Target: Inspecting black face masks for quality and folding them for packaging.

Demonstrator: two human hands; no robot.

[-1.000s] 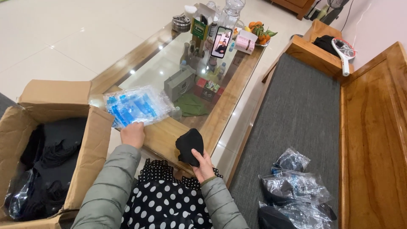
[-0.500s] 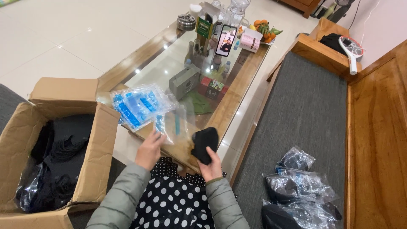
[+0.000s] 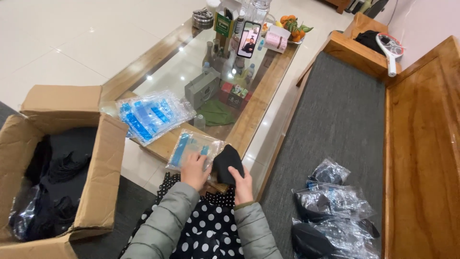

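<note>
Left hand is pressing a clear plastic bag flat on the surface, fingers spread to steady it; right hand is gripping a folded black garment beside the bag's mouth.

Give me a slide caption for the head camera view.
Left hand on a clear plastic bag, right hand holding a black item.

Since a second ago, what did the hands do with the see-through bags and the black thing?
The left hand left the stack of clear blue-printed bags and pulled one clear bag off it, toward the person; it now rests on that bag at the table's near edge. The right hand kept hold of the black folded item, now next to the bag. The cardboard box and the packed bags on the bench stayed put.
</note>
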